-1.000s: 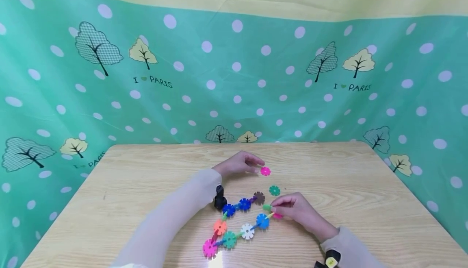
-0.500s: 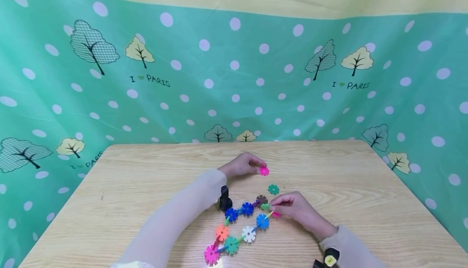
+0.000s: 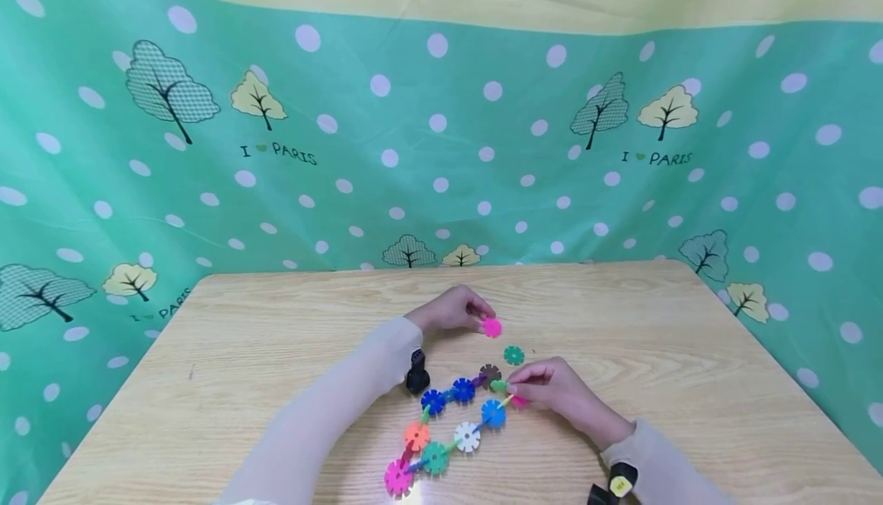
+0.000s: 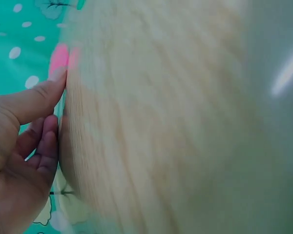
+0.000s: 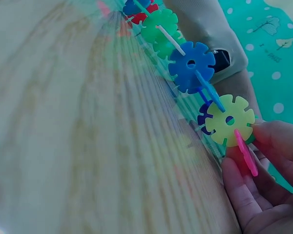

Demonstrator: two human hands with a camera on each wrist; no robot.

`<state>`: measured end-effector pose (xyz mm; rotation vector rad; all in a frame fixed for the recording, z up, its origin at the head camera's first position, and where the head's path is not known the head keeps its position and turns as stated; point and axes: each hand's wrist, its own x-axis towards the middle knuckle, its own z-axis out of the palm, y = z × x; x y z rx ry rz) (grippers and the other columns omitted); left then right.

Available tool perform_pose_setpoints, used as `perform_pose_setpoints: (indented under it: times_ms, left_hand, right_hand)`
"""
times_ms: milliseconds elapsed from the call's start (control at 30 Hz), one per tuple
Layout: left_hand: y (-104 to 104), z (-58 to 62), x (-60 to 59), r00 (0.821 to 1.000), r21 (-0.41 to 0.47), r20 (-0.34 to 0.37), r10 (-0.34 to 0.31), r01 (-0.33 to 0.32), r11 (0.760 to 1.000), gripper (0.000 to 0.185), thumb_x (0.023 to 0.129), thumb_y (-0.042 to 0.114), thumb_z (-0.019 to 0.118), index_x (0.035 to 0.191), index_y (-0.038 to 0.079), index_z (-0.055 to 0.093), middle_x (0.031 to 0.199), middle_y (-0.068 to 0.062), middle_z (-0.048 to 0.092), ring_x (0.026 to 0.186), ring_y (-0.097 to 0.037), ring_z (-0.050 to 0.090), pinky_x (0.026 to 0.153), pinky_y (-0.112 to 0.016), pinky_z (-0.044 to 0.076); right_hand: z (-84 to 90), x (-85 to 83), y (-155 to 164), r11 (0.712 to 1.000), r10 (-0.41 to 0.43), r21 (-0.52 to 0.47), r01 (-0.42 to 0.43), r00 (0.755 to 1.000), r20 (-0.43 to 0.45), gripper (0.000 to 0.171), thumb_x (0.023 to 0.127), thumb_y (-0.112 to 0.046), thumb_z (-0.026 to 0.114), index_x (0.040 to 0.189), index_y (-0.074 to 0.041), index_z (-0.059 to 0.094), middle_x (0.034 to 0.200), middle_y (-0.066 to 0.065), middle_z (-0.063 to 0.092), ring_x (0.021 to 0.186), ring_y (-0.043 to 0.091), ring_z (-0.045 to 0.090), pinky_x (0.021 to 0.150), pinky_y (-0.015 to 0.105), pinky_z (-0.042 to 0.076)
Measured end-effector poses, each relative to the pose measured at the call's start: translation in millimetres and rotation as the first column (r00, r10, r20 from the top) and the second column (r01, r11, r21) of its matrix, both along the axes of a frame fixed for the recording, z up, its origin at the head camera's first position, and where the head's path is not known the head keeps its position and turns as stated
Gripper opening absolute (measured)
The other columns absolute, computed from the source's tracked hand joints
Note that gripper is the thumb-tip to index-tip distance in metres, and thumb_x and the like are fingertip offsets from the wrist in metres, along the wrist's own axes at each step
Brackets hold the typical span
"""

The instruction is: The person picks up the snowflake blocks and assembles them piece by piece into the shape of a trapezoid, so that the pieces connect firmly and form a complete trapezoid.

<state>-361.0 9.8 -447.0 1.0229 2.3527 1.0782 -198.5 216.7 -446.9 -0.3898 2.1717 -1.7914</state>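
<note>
In the head view my left hand (image 3: pixel 455 310) pinches a pink notched disc (image 3: pixel 492 327) just above or on the table; its tip shows beyond my thumb in the left wrist view. My right hand (image 3: pixel 560 396) pinches a green disc (image 3: pixel 500 386) at one end of a linked chain of notched discs. Beside it, a yellow-green disc (image 5: pixel 230 120) and a pink disc (image 5: pixel 246 154) are slotted together in the right wrist view. The chain bends round through a white disc (image 3: pixel 467 437), a magenta disc (image 3: pixel 398 478) and an orange disc (image 3: pixel 417 436) to a brown disc (image 3: pixel 490 374).
A loose teal-green disc (image 3: pixel 513 355) lies between my two hands. The wooden table (image 3: pixel 290 313) reaches back to a patterned green curtain (image 3: pixel 359 183). Dark wrist cameras sit at both sleeves.
My left fingers have closed on the loose pink disc and drawn it slightly towards me. The right hand keeps its pinch on the green disc, almost still.
</note>
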Motion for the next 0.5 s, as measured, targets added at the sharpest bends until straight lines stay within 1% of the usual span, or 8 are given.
perform_pose_setpoints:
  times_ms: [33, 100, 167, 233, 367, 500]
  left_hand:
    - [-0.6, 0.7, -0.5, 1.0, -0.008, -0.012, -0.011, 0.011, 1.0, 0.027, 0.078, 0.004, 0.075, 0.104, 0.007, 0.071, 0.097, 0.0, 0.071, 0.084, -0.007, 0.062, 0.078, -0.018, 0.051]
    - [-1.4, 1.9, -1.1, 0.999, -0.026, -0.044, -0.032, 0.031, 0.999, 0.025, 0.078, 0.006, 0.075, 0.103, 0.007, 0.071, 0.097, 0.0, 0.07, 0.085, -0.007, 0.061, 0.079, -0.018, 0.05]
    - [-1.6, 2.4, -0.8, 0.997, -0.029, -0.063, -0.044, 0.042, 0.999, 0.027, 0.078, 0.009, 0.076, 0.104, 0.009, 0.07, 0.102, 0.001, 0.069, 0.092, -0.008, 0.061, 0.084, -0.018, 0.048]
    - [-1.2, 2.2, -0.2, 0.995, -0.022, -0.073, -0.07, 0.068, 0.997, 0.032, 0.078, 0.012, 0.076, 0.109, 0.01, 0.068, 0.11, 0.001, 0.068, 0.102, -0.009, 0.059, 0.091, -0.019, 0.046]
    - [0.5, 1.4, 3.2, 0.988, -0.003, -0.042, -0.151, 0.151, 0.989, 0.04, 0.079, 0.014, 0.075, 0.117, 0.013, 0.065, 0.121, 0.002, 0.064, 0.117, -0.011, 0.054, 0.102, -0.025, 0.039]
    - [2.5, -0.5, 6.4, 0.979, -0.011, -0.012, -0.202, 0.202, 0.979, 0.04, 0.08, 0.012, 0.074, 0.119, 0.016, 0.065, 0.121, 0.007, 0.063, 0.118, -0.006, 0.052, 0.106, -0.026, 0.035]
  right_hand:
    - [0.4, -0.6, -0.1, 1.0, -0.007, 0.006, 0.007, 1.0, 0.001, 0.025, 0.083, -0.004, 0.067, 0.101, 0.014, 0.064, 0.101, 0.023, 0.066, 0.079, 0.011, 0.065, 0.071, 0.025, 0.055]
    - [1.1, -1.7, -0.2, 1.0, -0.014, 0.017, 0.014, 1.0, -0.003, 0.025, 0.083, -0.004, 0.068, 0.101, 0.013, 0.064, 0.102, 0.024, 0.066, 0.079, 0.011, 0.065, 0.072, 0.024, 0.055]
    - [1.7, -2.3, -0.3, 1.0, -0.017, 0.024, 0.018, 1.0, -0.007, 0.025, 0.083, -0.004, 0.068, 0.101, 0.013, 0.064, 0.102, 0.024, 0.066, 0.08, 0.011, 0.065, 0.072, 0.024, 0.055]
    - [2.2, -2.2, -0.3, 1.0, -0.017, 0.022, 0.017, 1.0, -0.003, 0.026, 0.082, -0.004, 0.068, 0.101, 0.013, 0.064, 0.102, 0.024, 0.066, 0.081, 0.011, 0.065, 0.073, 0.025, 0.055]
    - [1.8, -1.1, 0.3, 1.0, -0.01, -0.002, 0.01, 1.0, 0.009, 0.026, 0.083, -0.004, 0.068, 0.101, 0.013, 0.063, 0.102, 0.024, 0.066, 0.081, 0.012, 0.065, 0.072, 0.026, 0.056]
    - [0.0, -0.7, 1.2, 1.0, 0.005, -0.024, -0.005, 1.0, 0.008, 0.026, 0.083, -0.004, 0.068, 0.102, 0.014, 0.063, 0.101, 0.022, 0.066, 0.078, 0.012, 0.065, 0.072, 0.027, 0.056]
